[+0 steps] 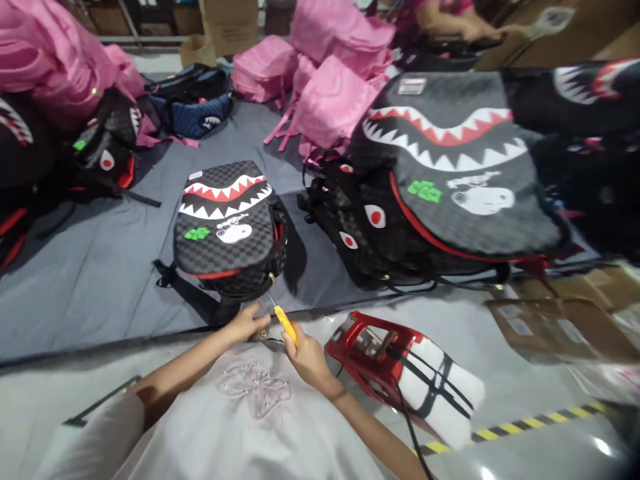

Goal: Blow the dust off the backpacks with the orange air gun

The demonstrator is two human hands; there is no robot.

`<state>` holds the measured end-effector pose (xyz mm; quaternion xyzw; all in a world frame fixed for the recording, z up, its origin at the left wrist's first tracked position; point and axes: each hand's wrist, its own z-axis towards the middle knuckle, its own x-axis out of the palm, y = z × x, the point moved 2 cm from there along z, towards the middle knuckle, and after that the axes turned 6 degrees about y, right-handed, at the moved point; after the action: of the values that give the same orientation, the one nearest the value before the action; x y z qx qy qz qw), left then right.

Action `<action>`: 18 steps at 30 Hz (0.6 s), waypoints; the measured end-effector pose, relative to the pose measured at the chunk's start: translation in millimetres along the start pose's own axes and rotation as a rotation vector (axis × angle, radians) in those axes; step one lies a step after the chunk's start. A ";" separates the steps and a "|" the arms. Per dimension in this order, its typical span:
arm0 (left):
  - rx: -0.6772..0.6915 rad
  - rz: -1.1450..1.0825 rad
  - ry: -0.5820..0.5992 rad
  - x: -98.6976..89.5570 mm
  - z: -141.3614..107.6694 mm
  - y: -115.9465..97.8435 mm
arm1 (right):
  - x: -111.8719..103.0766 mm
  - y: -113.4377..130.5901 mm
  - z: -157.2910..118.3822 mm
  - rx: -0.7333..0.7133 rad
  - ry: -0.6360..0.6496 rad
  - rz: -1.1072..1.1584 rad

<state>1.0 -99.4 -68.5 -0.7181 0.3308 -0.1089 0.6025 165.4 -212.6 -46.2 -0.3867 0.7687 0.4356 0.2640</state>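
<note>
A small dark checkered backpack [225, 233] with a red-and-white shark mouth, a green patch and a white patch lies on the grey-covered table [125, 293]. My right hand [307, 357] is closed round the yellow handle of a thin-tipped tool [285, 325], whose metal tip points up at the backpack's lower right edge, near a gold zipper pull [271, 277]. Just left of the tool, at the table's front edge below the backpack, is my left hand [249, 325], with its fingers apart and nothing visible in it.
Larger shark-mouth backpacks [450, 153] are piled to the right. Pink backpacks [333, 100] and a blue one [193, 107] lie farther back. A red-framed stool [385, 347] with a white pad stands at front right. Another person's arms [465, 23] show at the far side.
</note>
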 end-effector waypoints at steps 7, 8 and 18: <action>0.121 0.959 -0.086 -69.1 -6.0 -8.9 | 27.0 -46.7 8.1 0.103 0.200 -0.124; 0.094 0.976 -0.081 -83.5 4.4 -5.2 | 24.9 -51.4 3.7 0.086 0.198 -0.116; 0.386 0.658 -0.675 -166.3 51.0 -108.1 | -10.1 13.1 6.7 -0.290 -0.193 0.384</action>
<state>-59.5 47.8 60.3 -0.4465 0.3001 0.2658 0.8000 160.7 -198.9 -35.8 -0.2243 0.7288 0.6183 0.1905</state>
